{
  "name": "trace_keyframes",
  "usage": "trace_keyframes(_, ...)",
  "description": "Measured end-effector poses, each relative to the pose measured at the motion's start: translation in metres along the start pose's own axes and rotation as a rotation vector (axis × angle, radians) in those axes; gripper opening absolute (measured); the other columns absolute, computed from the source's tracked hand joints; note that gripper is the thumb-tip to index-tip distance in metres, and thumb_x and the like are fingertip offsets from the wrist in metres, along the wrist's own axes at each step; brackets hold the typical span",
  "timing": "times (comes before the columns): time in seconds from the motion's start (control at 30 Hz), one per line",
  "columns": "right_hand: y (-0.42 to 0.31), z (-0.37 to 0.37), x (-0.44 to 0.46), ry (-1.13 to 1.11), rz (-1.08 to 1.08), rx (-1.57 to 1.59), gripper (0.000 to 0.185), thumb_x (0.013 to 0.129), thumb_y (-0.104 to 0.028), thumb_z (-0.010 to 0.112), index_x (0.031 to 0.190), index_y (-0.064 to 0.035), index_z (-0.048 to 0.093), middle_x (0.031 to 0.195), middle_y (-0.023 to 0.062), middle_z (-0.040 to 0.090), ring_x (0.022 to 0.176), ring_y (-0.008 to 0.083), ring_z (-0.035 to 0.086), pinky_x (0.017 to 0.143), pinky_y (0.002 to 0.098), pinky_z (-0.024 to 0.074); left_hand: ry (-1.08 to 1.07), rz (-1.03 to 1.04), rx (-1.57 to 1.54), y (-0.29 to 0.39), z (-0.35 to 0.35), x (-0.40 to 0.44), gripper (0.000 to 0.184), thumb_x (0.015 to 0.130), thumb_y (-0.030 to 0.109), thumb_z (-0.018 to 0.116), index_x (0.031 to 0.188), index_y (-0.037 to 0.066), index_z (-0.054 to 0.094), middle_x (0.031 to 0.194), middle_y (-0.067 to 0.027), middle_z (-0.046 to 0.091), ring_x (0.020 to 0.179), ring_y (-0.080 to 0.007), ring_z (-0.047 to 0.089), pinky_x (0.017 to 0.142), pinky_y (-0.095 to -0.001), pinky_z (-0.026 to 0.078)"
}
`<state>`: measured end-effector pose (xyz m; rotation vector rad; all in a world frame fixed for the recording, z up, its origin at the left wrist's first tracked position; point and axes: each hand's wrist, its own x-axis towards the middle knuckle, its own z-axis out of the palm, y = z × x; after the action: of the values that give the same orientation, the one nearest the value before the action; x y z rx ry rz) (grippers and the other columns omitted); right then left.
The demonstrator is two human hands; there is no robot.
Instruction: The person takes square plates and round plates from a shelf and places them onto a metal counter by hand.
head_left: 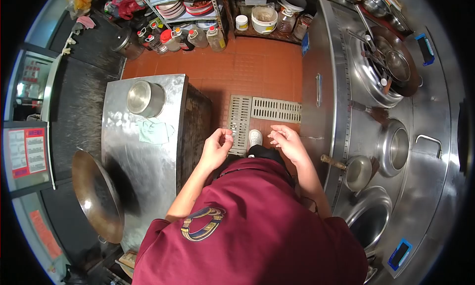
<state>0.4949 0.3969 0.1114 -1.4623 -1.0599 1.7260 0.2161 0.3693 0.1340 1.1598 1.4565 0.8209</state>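
My left hand (216, 149) hovers in front of my body, close to the right side of the steel counter (148, 161). Its fingers are loosely curled, with a gap to the thumb, and nothing shows in them. Level with it, my right hand (288, 143) is in the air with its fingers partly stretched and apart, holding nothing. It is nearest to the steel range front (316, 112). On the counter stand a metal pot (146, 98) and a pale green cloth (155, 131) beside it. A ladle-like pan with a wooden handle (358, 173) rests on the range to the right.
A large wok (96, 196) leans at the counter's left edge. Another wok (408, 52) holding strainers sits on the range. Floor drain grates (275, 110) lie ahead. Bottles (197, 38) and a shelf of plates (170, 10) stand at the back.
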Motion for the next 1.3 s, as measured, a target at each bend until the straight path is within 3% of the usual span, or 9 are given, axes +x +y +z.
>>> trace_keyframes(0.23, -0.027, -0.039, 0.036, -0.028, 0.002, -0.040, 0.041, 0.100, -0.019, 0.065, 0.132, 0.0063, 0.060, 0.114, 0.0131, 0.069, 0.089, 0.0141, 0.065, 0.076, 0.0285, 0.0533, -0.007, -0.044, -0.021, 0.014, 0.033, 0.041, 0.024, 0.102, 0.017, 0.062, 0.113, -0.004, 0.063, 0.087, -0.0018, 0.065, 0.080, -0.0063, 0.057, 0.073, -0.0247, 0.049)
trace_keyframes(0.37, -0.031, -0.055, 0.050, -0.081, 0.023, -0.036, 0.040, 0.103, -0.024, 0.061, 0.134, 0.0009, 0.059, 0.111, 0.0087, 0.070, 0.092, 0.0136, 0.064, 0.081, 0.0282, 0.0513, 0.033, -0.013, 0.026, 0.030, 0.043, 0.048, 0.022, 0.101, 0.016, 0.062, 0.111, -0.003, 0.063, 0.088, -0.0015, 0.065, 0.082, -0.0065, 0.058, 0.076, -0.0248, 0.049)
trace_keyframes(0.77, -0.057, -0.058, 0.092, -0.115, 0.086, 0.020, 0.039, 0.102, -0.023, 0.061, 0.132, 0.0021, 0.059, 0.109, 0.0078, 0.071, 0.092, 0.0130, 0.063, 0.080, 0.0276, 0.0511, 0.052, -0.079, -0.054, 0.036, 0.038, 0.085, 0.017, 0.098, 0.007, 0.063, 0.112, -0.003, 0.063, 0.093, -0.0009, 0.066, 0.088, -0.0058, 0.059, 0.081, -0.0233, 0.050)
trace_keyframes(0.87, -0.065, -0.061, 0.107, -0.069, 0.055, 0.006, 0.039, 0.103, -0.023, 0.061, 0.133, 0.0026, 0.058, 0.109, 0.0083, 0.071, 0.091, 0.0131, 0.064, 0.080, 0.0274, 0.0513, 0.020, -0.050, -0.094, 0.037, 0.034, 0.111, 0.014, 0.099, 0.006, 0.064, 0.112, 0.001, 0.062, 0.094, 0.0027, 0.062, 0.086, -0.0046, 0.056, 0.080, -0.0215, 0.047)
trace_keyframes(0.97, -0.077, -0.065, 0.124, -0.038, 0.039, -0.019, 0.040, 0.103, -0.022, 0.060, 0.134, 0.0034, 0.058, 0.109, 0.0089, 0.070, 0.089, 0.0133, 0.064, 0.079, 0.0270, 0.0515, 0.002, 0.008, -0.059, 0.047, 0.030, 0.144, 0.016, 0.097, 0.004, 0.063, 0.111, -0.003, 0.063, 0.093, -0.0008, 0.066, 0.087, -0.0062, 0.060, 0.081, -0.0238, 0.050)
trace_keyframes(1.3, -0.137, -0.050, 0.206, 0.024, 0.023, -0.038, 0.037, 0.104, -0.020, 0.059, 0.133, 0.0027, 0.058, 0.107, 0.0080, 0.071, 0.087, 0.0112, 0.065, 0.077, 0.0250, 0.0511, -0.030, 0.038, -0.046, 0.080, -0.014, 0.257, 0.017, 0.098, 0.007, 0.065, 0.113, 0.000, 0.063, 0.092, 0.0020, 0.063, 0.083, -0.0052, 0.056, 0.076, -0.0226, 0.048)
